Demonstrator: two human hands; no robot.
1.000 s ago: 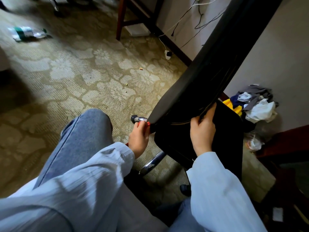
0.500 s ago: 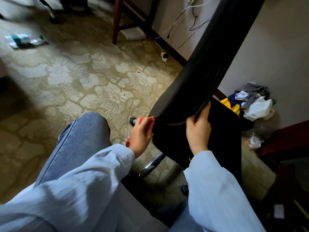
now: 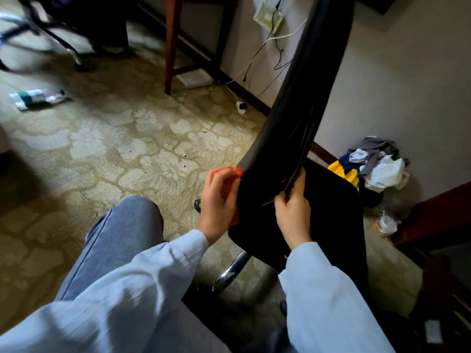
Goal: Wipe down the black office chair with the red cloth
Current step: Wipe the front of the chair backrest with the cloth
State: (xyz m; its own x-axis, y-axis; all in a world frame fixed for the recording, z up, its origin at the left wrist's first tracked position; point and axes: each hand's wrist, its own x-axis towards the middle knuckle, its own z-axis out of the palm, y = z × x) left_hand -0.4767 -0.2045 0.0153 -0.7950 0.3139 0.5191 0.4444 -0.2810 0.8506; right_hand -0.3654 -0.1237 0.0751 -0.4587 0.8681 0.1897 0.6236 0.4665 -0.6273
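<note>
The black office chair (image 3: 300, 118) stands in front of me, its tall backrest slanting up to the top right and its seat (image 3: 331, 220) below. My left hand (image 3: 216, 202) holds the red cloth (image 3: 229, 179) against the left edge of the backrest near its base. My right hand (image 3: 293, 210) grips the right edge of the backrest, fingers curled round the seam. A chrome base leg (image 3: 232, 270) shows under the seat.
Patterned carpet (image 3: 114, 149) spreads to the left, with a plastic bottle (image 3: 35, 98) lying on it. A wooden table leg (image 3: 170, 44) and loose cables (image 3: 267, 54) stand by the wall. A bin full of rubbish (image 3: 369, 166) sits right of the chair. My knee (image 3: 127, 225) is in front.
My left hand has moved up from near the chrome part to the backrest's left edge, and more of the red cloth now shows. My right hand keeps its grip.
</note>
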